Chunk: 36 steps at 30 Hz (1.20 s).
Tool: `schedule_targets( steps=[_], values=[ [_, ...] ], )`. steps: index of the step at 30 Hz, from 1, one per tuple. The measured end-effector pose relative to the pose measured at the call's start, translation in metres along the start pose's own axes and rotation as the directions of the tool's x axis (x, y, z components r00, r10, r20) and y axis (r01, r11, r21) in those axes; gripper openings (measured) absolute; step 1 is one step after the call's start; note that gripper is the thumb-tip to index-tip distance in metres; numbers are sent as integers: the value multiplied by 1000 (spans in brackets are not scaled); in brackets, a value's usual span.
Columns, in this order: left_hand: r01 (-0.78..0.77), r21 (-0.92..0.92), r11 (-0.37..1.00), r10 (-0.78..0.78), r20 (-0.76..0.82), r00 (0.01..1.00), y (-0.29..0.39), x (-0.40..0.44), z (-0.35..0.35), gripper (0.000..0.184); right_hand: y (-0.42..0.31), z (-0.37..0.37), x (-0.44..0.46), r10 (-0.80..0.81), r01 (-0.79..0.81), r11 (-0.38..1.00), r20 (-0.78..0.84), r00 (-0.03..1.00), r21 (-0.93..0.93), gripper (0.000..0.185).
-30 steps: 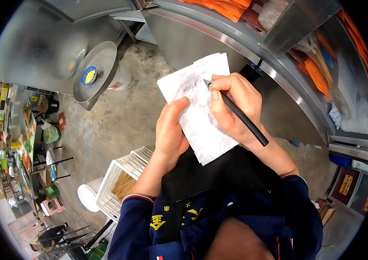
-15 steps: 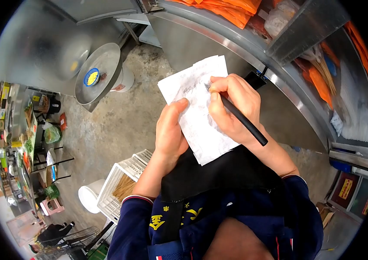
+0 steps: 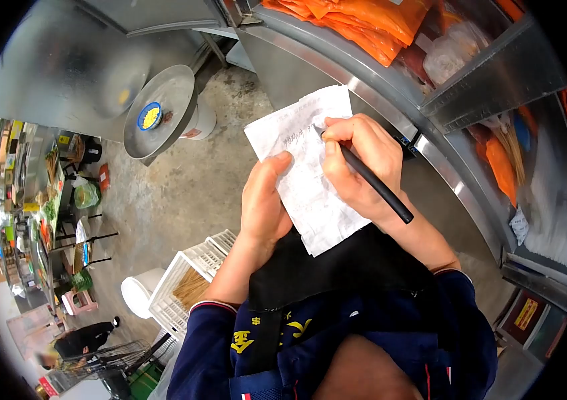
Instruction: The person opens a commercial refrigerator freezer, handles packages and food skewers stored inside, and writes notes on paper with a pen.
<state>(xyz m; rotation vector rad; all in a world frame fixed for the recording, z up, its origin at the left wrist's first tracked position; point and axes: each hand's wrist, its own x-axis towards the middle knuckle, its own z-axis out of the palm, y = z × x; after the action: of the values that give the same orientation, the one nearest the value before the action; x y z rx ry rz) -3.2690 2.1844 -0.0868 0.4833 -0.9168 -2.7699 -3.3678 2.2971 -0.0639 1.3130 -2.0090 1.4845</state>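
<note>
Apart from the thumb, the fingers of the left hand (image 3: 267, 197) are hidden behind the paper sheets (image 3: 320, 200), and the right hand (image 3: 367, 157) covers their right edge and part of the pen (image 3: 383, 190). The handwriting (image 3: 295, 141) is too small to read. The orange bags (image 3: 370, 23) are cut off by the top edge, while the person (image 3: 83, 341) at lower left and the goods (image 3: 13, 200) crowded above are too small and blurred to make out.

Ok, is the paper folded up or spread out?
The paper is spread out: its broad written face shows, the left hand gripping one edge. Whether layers underneath are folded, I cannot tell.
</note>
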Motion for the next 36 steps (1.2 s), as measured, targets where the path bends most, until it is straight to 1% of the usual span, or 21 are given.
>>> schedule_targets(
  steps=[2, 4, 5, 8, 12, 14, 15, 16, 17, 18, 20, 21, 22, 23, 24, 25, 28, 31, 34, 35, 36],
  values=[
    [-10, 15, 1000, 10, -1, 1000, 2, 9, 5, 45, 10, 0, 5, -21, 21, 1000, 5, 1000, 8, 8],
    [-4, -44, 999, 4, -9, 1000, 1, 18, 10, 44, 19, -2, 9, -36, 35, 999, 19, 999, 18, 8],
    [-2, -74, 997, 1, -14, 1000, 1, 22, 12, 44, 23, -3, 13, -14, 14, 1000, 1, 1000, 19, 10],
    [12, -80, 997, -19, -81, 997, 1, 37, 17, 44, 32, -4, 24, 36, -34, 999, -57, 998, 35, 13],
    [4, -113, 994, -9, -49, 999, 4, 64, 19, 45, 53, -12, 37, 50, -43, 997, -114, 992, 69, 12],
    [37, -150, 988, -46, -54, 997, 6, 78, 17, 45, 58, -20, 36, 323, -295, 908, -46, 945, 298, 12],
    [37, -137, 990, -49, -86, 995, 9, 84, 19, 45, 65, -23, 39, 349, -308, 904, -95, 932, 295, 12],
    [32, -131, 991, -42, -73, 996, 12, 91, 19, 45, 73, -24, 44, 368, -315, 903, -145, 918, 293, 13],
    [25, -127, 992, -32, -59, 998, 13, 98, 18, 44, 82, -24, 50, 392, -329, 895, -178, 903, 302, 19],
    [20, -120, 993, -26, -48, 999, 14, 104, 16, 44, 94, -24, 53, 315, -258, 925, -185, 931, 278, 32],
    [31, -98, 995, -42, -112, 993, 17, 113, 6, 44, 100, -23, 62, 399, -381, 899, -47, 916, 216, 40],
    [42, -64, 997, -50, -137, 989, 19, 118, 0, 44, 100, -23, 66, 494, -502, 807, 111, 862, 312, 42],
    [35, 0, 999, -35, -170, 985, 26, 119, 6, 44, 106, -15, 65, 509, -531, 774, 161, 846, 344, 39],
    [31, -17, 999, -33, -101, 994, 30, 124, -3, 47, 107, -4, 62, 507, -515, 705, 161, 847, 488, 37],
    [26, -30, 999, -26, -11, 1000, 39, 128, -1, 50, 116, 12, 59, 534, -517, 605, 173, 828, 606, 36],
    [29, -18, 999, -29, 17, 999, 48, 131, -4, 51, 113, 14, 66, 554, -562, 669, 178, 813, 486, 35],
    [53, 40, 998, -57, 110, 992, 71, 151, -24, 52, 100, 31, 90, 604, -599, 703, 121, 787, 384, 35],
    [60, 63, 996, -70, 170, 983, 96, 176, -44, 56, 109, 70, 102, 616, -531, 708, -40, 786, 466, 35],
    [177, 161, 971, -209, 210, 955, 125, 189, -71, 59, 117, 114, 113, 604, -431, 708, -162, 781, 559, 35],
    [219, 241, 945, -267, 188, 945, 139, 189, -70, 62, 115, 123, 118, 573, -459, 770, -163, 804, 444, 33],
    [235, 246, 940, -283, 181, 942, 146, 196, -75, 62, 93, 120, 133, 608, -547, 775, -136, 782, 315, 32]
  ],
)
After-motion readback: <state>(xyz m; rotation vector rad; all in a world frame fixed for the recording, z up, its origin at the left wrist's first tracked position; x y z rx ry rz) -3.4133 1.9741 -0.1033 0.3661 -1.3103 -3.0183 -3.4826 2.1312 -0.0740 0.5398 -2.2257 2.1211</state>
